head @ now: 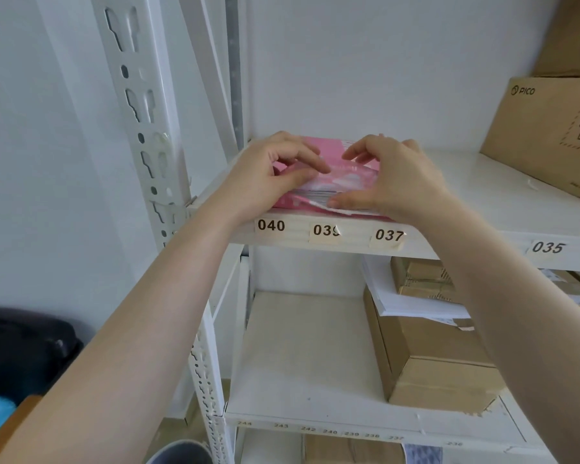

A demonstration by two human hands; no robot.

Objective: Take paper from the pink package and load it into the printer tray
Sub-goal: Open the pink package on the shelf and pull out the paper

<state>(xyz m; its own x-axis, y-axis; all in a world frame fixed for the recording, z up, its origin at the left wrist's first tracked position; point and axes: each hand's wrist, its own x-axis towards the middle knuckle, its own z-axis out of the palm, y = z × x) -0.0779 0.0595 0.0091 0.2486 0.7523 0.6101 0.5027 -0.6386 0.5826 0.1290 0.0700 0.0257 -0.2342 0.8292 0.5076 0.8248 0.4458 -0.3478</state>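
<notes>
The pink package [335,172] lies flat at the left end of the upper white shelf [482,195], its torn near end showing white paper [318,194] edges. My left hand [275,165] rests on the package's left side, thumb and fingers pinching the pink wrapper. My right hand [389,175] covers the right side, thumb pressed along the paper's front edge and fingers curled over the wrapper top. No printer is in view.
Number labels run along the shelf front [325,232]. A brown carton [549,135] stands on the same shelf at right. Below, cartons [436,356] and loose sheets fill the right of the lower shelf. A perforated white upright [141,112] rises at left.
</notes>
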